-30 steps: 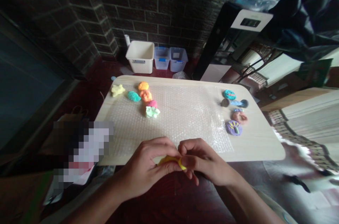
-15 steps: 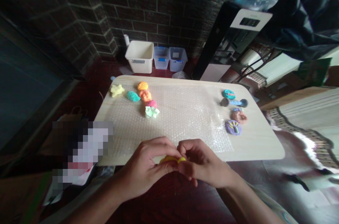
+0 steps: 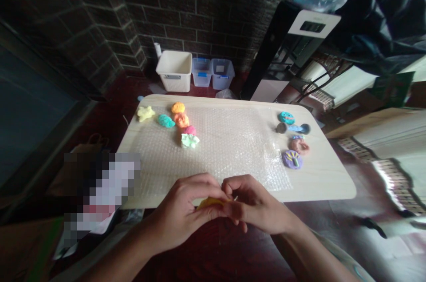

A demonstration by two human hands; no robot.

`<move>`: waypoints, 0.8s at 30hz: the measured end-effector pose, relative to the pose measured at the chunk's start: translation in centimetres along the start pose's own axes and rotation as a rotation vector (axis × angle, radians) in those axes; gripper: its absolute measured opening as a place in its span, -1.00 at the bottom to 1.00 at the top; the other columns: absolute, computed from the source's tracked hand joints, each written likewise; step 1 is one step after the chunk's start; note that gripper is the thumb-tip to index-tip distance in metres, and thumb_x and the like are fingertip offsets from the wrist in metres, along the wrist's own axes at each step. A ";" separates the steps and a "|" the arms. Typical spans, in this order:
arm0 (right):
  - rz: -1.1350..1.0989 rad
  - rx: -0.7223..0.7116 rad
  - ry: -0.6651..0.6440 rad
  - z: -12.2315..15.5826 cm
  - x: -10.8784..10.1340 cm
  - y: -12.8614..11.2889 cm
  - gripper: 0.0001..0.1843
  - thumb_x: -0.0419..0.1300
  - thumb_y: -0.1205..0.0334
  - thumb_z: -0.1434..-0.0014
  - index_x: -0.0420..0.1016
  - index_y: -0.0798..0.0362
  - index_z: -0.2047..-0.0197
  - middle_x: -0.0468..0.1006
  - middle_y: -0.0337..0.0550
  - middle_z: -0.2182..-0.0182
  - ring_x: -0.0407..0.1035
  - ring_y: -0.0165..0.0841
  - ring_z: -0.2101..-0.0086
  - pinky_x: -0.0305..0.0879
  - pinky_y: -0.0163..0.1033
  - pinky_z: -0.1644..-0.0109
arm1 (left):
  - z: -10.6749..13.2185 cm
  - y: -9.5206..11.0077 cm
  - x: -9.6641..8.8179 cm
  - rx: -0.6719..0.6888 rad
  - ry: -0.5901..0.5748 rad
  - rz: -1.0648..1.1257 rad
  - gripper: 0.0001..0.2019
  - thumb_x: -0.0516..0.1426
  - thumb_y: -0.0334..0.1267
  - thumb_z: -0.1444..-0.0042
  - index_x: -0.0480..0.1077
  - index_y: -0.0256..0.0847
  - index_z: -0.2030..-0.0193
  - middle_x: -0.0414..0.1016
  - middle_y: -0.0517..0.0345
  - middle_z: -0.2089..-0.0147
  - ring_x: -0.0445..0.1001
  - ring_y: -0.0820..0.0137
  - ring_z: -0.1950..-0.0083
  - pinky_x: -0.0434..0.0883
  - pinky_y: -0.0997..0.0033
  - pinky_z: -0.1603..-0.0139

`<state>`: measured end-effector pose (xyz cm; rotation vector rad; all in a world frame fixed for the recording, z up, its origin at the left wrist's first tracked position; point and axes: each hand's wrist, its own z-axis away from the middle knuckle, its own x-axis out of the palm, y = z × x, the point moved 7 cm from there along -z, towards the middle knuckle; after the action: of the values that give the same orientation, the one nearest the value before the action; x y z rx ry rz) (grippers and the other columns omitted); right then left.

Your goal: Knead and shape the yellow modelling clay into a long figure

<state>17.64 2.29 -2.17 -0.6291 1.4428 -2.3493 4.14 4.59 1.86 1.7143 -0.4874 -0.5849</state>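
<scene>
My left hand and my right hand meet at the near edge of a pale wooden table. Both pinch a small lump of yellow clay, mostly hidden between the fingertips. A sheet of bubble wrap covers the middle of the table. On its far left lie several clay shapes: a yellow star, a teal piece, orange pieces and a light green one. On the right lie a purple disc, a brown ring and a teal disc.
A white bin and two clear boxes stand on the floor against a dark brick wall. A water dispenser rises at the right. A dark roller-like tool lies on the table's right side.
My fingers have closed further over the yellow clay, so less of it shows. Both hands stay at the table's near edge.
</scene>
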 end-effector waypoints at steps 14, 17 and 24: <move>-0.229 -0.072 -0.074 -0.2 0.2 -0.3 -0.62 0.42 0.02 -0.22 0.46 0.13 0.39 0.48 -0.30 0.57 0.37 -0.55 0.62 0.36 -0.52 0.62 | 0.0 0.3 -0.2 0.023 0.012 0.020 -0.94 0.34 -0.38 -0.26 0.65 -0.17 0.16 0.62 0.14 0.19 0.59 0.43 0.16 0.46 0.50 0.11; -0.325 -0.071 -0.108 -0.5 0.3 0.1 -0.65 0.42 0.07 -0.23 0.47 0.14 0.39 0.51 -0.28 0.55 0.40 -0.53 0.62 0.38 -0.51 0.64 | 0.0 0.6 -0.4 0.038 0.025 0.035 -0.92 0.34 -0.41 -0.24 0.65 -0.16 0.16 0.62 0.16 0.19 0.58 0.45 0.16 0.45 0.52 0.11; -0.248 -0.072 -0.092 -0.3 0.7 0.0 -0.63 0.50 0.09 -0.13 0.40 0.09 0.36 0.47 -0.36 0.60 0.31 -0.57 0.66 0.31 -0.53 0.65 | -0.1 0.4 -0.5 0.017 0.037 0.028 -0.92 0.34 -0.39 -0.25 0.67 -0.15 0.16 0.63 0.15 0.20 0.59 0.44 0.17 0.45 0.50 0.12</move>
<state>16.90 2.22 -2.21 -0.9741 1.4881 -2.4216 3.75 4.88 2.29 1.7287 -0.4908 -0.5295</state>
